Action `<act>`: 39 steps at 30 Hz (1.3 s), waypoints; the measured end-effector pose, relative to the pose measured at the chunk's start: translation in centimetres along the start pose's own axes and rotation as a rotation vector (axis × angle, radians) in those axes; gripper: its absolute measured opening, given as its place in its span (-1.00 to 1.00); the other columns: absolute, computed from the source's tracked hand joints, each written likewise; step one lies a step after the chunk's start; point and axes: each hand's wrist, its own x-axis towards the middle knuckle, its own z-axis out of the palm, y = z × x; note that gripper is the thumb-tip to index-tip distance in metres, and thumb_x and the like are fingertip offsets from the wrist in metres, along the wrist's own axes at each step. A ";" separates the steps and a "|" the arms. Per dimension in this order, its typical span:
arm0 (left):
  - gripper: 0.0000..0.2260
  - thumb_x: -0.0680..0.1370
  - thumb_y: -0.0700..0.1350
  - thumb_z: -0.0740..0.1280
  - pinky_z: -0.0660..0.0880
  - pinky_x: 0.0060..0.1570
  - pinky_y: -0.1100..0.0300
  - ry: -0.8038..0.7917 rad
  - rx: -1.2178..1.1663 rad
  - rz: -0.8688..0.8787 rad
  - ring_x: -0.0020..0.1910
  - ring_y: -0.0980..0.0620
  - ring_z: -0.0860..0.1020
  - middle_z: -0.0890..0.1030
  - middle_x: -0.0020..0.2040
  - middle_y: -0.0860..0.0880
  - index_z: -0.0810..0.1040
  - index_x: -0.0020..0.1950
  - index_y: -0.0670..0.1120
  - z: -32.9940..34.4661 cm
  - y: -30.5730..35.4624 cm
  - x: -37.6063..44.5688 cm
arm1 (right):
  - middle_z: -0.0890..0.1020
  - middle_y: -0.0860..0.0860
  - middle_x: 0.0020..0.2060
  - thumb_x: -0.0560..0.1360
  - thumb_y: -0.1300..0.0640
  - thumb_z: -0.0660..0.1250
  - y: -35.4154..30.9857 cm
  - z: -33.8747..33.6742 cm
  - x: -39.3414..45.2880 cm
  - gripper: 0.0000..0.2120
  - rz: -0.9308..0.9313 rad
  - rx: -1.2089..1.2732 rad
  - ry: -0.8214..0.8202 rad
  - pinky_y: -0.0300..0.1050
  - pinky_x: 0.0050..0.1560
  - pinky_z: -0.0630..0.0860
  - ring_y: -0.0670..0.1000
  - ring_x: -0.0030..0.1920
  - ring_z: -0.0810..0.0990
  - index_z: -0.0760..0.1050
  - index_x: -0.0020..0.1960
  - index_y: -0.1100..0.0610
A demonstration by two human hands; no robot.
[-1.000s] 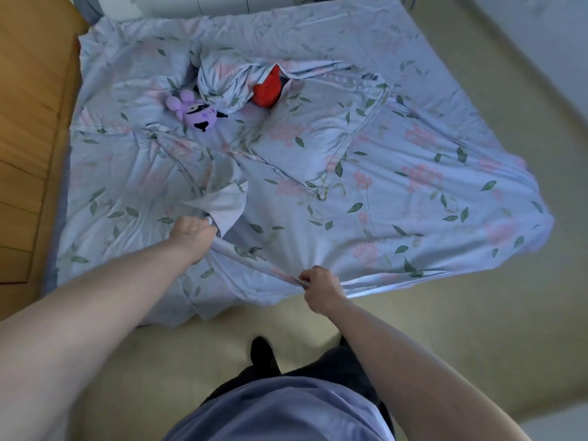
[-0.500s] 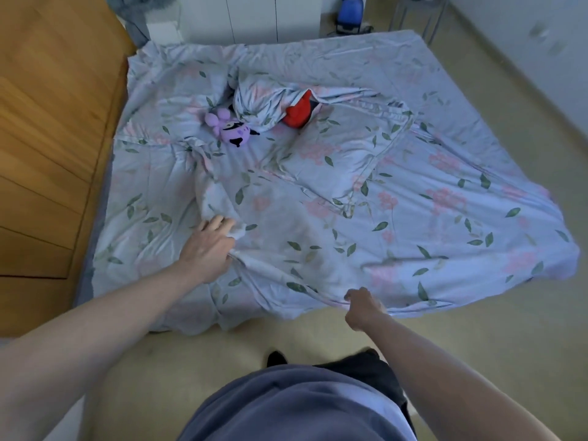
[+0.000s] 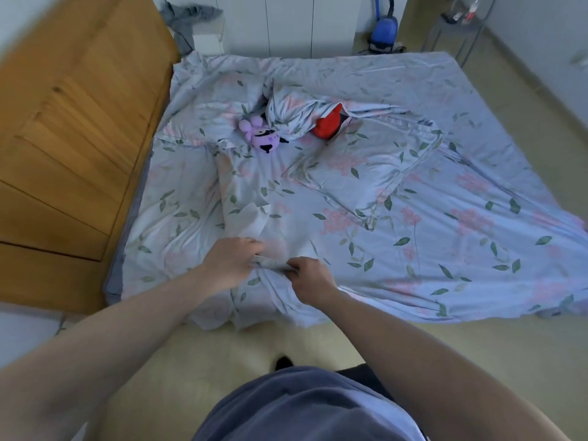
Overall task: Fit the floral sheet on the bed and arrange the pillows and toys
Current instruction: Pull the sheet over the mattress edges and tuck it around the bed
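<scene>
The floral sheet [image 3: 429,237], pale blue with pink flowers and green leaves, lies loose and wrinkled over the low bed. My left hand [image 3: 230,262] and my right hand [image 3: 310,276] meet near the front edge, both pinching the same bunched fold of the sheet. A flat pillow [image 3: 369,167] in matching fabric rests mid-bed. Behind it a second pillow [image 3: 292,114] is crumpled. A purple plush toy [image 3: 262,136] lies to its left, and a red toy [image 3: 329,124] pokes out from under its right side.
A wooden headboard [image 3: 73,148] runs along the left. White wardrobe doors [image 3: 286,23], a blue vacuum cleaner [image 3: 385,33] and a metal side table [image 3: 458,30] stand beyond the bed. Yellowish floor [image 3: 525,361] lies in front and to the right.
My right hand has moved left along the front edge to meet my left hand, and both now pinch one fold. The view has tilted up, showing more of the room.
</scene>
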 end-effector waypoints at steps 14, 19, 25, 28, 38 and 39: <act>-0.80 0.45 -0.32 0.39 0.48 -0.19 0.07 0.373 -0.305 -0.647 -0.10 -0.11 0.56 0.64 -0.12 -0.04 0.64 -0.06 -0.03 1.6 -9.3 -5.2 | 0.58 0.05 -0.22 0.59 0.08 0.27 0.2 0.1 -1.6 -0.75 0.016 -0.029 -0.040 -0.03 -0.22 0.46 0.10 -0.21 0.53 0.51 -0.24 0.12; -0.75 0.43 -0.39 0.31 0.33 -0.45 0.17 0.495 -0.462 -0.690 -0.32 -0.01 0.49 0.58 -0.33 0.00 0.64 -0.16 -0.05 1.7 -9.6 -8.8 | 0.63 -0.03 -0.15 0.54 -0.08 0.40 2.1 0.6 -1.4 -0.84 0.157 -0.098 -0.070 -0.14 -0.22 0.42 0.05 -0.15 0.58 0.56 -0.19 -0.09; -0.79 0.33 -0.39 0.31 0.32 -0.46 0.13 0.539 -0.463 -0.464 -0.33 -0.02 0.45 0.51 -0.37 0.03 0.59 -0.24 -0.09 0.6 -8.3 -10.2 | 0.65 -0.03 0.03 0.47 -0.05 0.44 1.1 2.2 -1.6 -0.83 0.131 -0.172 -0.192 -0.05 0.09 0.57 0.03 0.09 0.61 0.61 0.01 0.00; -0.81 0.29 -0.26 0.24 0.30 -0.42 0.13 0.564 -0.422 -0.368 -0.36 -0.01 0.42 0.52 -0.40 0.04 0.62 -0.26 -0.08 -0.3 -8.2 -10.8 | 0.52 -0.06 0.27 0.45 -0.17 0.46 -2.6 2.5 -1.1 -0.49 -0.053 -0.130 -0.215 -0.02 0.26 0.45 0.02 0.30 0.47 0.46 0.33 -0.04; -0.67 0.30 -0.27 0.20 0.47 -0.12 0.15 0.492 -0.539 -0.512 -0.10 0.03 0.51 0.63 -0.25 0.00 0.73 -0.15 -0.06 -4.2 -5.4 -11.7 | 0.54 -0.04 0.21 0.50 -0.03 0.42 -12.8 4.5 1.5 -0.55 -0.337 0.024 -0.193 -0.01 0.14 0.51 0.06 0.17 0.53 0.43 0.35 -0.04; -0.66 0.31 -0.30 0.21 0.46 -0.15 0.19 0.480 -0.559 -0.516 -0.13 0.09 0.51 0.63 -0.24 0.01 0.74 -0.15 -0.05 -4.8 -5.2 -11.8 | 0.59 -0.04 0.11 0.54 0.05 0.35 -12.9 4.5 1.6 -0.71 -0.341 0.036 -0.157 -0.03 0.04 0.52 0.07 0.08 0.57 0.51 0.26 -0.02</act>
